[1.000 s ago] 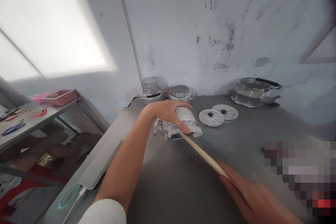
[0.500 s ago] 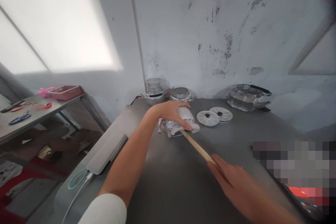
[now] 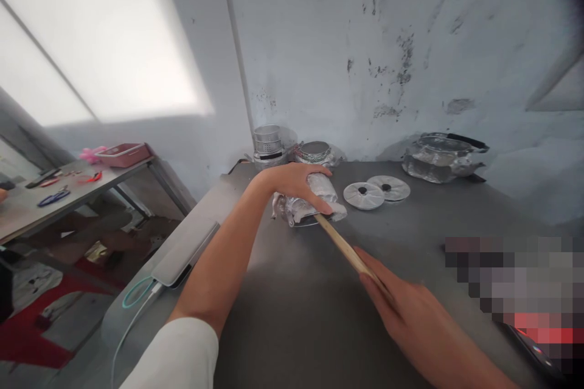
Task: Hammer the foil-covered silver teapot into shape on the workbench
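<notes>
My left hand (image 3: 301, 185) is wrapped round a silvery, plastic- or foil-covered object (image 3: 322, 187) on the grey table (image 3: 283, 316), thumb and fingers apart on either side of it. My right hand (image 3: 392, 298) grips a long wooden stick (image 3: 344, 246). The stick's far end meets the near edge of the wrapped object, close to my left thumb; its tip is hidden there. Two round white discs (image 3: 364, 196) with black knobs lie overlapping just to the right of the wrapped object.
Behind stand stacked metal containers (image 3: 268, 147), a wrapped round pot (image 3: 316, 151) and a wrapped kettle-like vessel (image 3: 433, 161). A pale flat device (image 3: 185, 258) with cables lies left. A side table (image 3: 82, 188) holds a pink basket (image 3: 123, 155) and scissors (image 3: 53, 197). The lower right is pixelated.
The view has shifted slightly, so the side table and its basket show a little farther right. Both hands keep their holds, and the stick still meets the wrapped object.
</notes>
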{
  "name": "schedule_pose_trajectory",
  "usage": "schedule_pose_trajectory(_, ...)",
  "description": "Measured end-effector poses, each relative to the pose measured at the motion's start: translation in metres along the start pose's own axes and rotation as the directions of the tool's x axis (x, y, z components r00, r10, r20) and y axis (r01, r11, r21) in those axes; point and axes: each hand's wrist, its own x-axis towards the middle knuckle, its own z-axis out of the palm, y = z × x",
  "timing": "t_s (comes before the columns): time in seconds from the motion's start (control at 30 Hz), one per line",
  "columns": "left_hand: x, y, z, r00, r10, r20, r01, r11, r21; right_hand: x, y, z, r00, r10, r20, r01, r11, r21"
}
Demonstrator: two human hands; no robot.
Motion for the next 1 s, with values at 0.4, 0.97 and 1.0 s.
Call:
schedule_pose_trajectory(0.4, 0.001, -0.002, 0.001, 1.000, 0.009, -0.008, -0.009, 1.000, -0.004, -0.007, 0.004, 0.009, 0.997, -0.015, -0.077, 0.006, 0.993, -0.115)
schedule_pose_trajectory(0.97, -0.002, -0.004, -0.002, 0.999, 0.037, 0.030, -0.036, 0.999, -0.036, -0.007, 0.012, 0.010, 1.000, 0.007, -0.028, -0.016, 0.943, -0.331)
schedule_pose_trajectory(1.0, -0.002, -0.004, -0.002, 0.999, 0.040, 0.029, -0.039, 0.999, -0.035, -0.006, 0.012, 0.009, 0.999, -0.004, -0.041, -0.011, 0.935, -0.354)
